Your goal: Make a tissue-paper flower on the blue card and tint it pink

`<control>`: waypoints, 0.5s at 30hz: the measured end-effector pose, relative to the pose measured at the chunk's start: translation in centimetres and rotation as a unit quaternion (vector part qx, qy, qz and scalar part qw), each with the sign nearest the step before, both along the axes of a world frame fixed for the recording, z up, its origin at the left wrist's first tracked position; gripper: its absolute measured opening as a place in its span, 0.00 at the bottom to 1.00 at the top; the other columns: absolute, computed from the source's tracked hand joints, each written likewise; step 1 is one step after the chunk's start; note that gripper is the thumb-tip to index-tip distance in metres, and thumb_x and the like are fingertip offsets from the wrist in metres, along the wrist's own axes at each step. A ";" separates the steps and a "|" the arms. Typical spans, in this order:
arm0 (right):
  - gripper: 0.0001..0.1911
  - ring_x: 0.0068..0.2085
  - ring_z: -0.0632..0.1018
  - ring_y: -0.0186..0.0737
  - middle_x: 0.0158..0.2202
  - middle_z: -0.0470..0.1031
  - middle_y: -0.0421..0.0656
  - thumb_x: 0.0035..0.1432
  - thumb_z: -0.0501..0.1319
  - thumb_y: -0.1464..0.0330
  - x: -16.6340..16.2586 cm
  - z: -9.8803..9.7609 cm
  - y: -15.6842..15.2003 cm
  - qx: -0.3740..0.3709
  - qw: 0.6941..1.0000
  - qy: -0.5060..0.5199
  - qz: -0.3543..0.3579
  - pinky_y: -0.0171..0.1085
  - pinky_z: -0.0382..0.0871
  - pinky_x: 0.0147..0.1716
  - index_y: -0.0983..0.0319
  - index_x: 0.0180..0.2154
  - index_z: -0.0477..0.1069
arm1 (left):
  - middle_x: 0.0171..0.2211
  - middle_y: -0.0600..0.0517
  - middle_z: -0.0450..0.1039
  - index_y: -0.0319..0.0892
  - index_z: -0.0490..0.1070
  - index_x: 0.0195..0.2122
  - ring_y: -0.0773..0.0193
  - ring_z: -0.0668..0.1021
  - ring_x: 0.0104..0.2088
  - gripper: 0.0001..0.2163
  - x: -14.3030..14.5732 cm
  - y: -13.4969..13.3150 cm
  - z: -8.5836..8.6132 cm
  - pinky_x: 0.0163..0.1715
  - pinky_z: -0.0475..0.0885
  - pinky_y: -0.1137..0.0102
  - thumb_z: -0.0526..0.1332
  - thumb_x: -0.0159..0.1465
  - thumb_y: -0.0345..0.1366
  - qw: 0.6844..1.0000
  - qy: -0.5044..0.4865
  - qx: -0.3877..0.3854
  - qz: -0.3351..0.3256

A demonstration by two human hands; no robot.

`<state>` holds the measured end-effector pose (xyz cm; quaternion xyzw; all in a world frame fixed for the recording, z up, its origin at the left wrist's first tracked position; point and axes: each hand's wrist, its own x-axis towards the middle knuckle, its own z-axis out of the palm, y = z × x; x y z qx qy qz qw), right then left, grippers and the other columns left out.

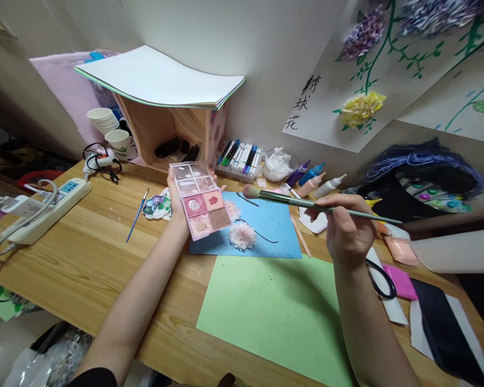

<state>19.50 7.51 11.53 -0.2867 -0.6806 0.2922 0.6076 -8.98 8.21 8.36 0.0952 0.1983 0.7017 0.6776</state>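
Note:
My left hand (176,200) is closed around a pink makeup palette (200,198) with several pans, tilted up toward me above the wooden desk (84,258). A long green-handled brush (306,203) is pinched in my right hand (347,228), its fluffy pink tip close to the palette's right edge. Below them a blue paper sheet (272,228) lies on the desk with two fluffy pink paper flowers (242,235) and thin dark stems. A light green sheet (274,312) lies nearer to me.
A wooden box (161,129) topped by a sketch pad stands at the back, with markers (240,158), paint bottles (310,180) and paper cups (105,121) around it. A power strip (48,207) lies left, a thin blue brush (137,216) and paint palette (157,207) centre-left, scissors (381,279) right.

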 end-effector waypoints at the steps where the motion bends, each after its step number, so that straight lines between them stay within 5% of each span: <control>1: 0.09 0.28 0.75 0.36 0.30 0.72 0.41 0.61 0.55 0.67 -0.4 0.0 -0.3 -0.002 1.000 0.013 0.017 0.37 0.69 0.26 0.59 0.37 0.74 | 0.29 0.47 0.78 0.40 0.72 0.37 0.55 0.80 0.34 0.28 0.5 0.0 -0.1 0.41 0.75 0.53 0.49 0.57 0.61 1.000 -0.010 -0.005 -0.012; 7: 0.10 0.32 0.76 0.36 0.34 0.74 0.43 0.63 0.53 0.70 -1.9 -0.1 -1.6 -0.014 0.992 -0.097 0.073 0.36 0.71 0.30 0.60 0.41 0.73 | 0.30 0.43 0.77 0.37 0.72 0.40 0.54 0.79 0.29 0.32 2.8 -0.7 -0.1 0.33 0.76 0.54 0.50 0.55 0.63 0.990 -0.013 -0.039 -0.135; 15: 0.08 0.31 0.76 0.34 0.33 0.73 0.41 0.63 0.54 0.70 -1.4 0.1 -1.7 -0.027 0.980 -0.182 0.077 0.34 0.71 0.30 0.59 0.39 0.71 | 0.33 0.43 0.78 0.37 0.71 0.45 0.55 0.79 0.32 0.30 3.6 -0.7 -0.4 0.41 0.74 0.52 0.51 0.57 0.59 0.993 -0.004 -0.075 -0.094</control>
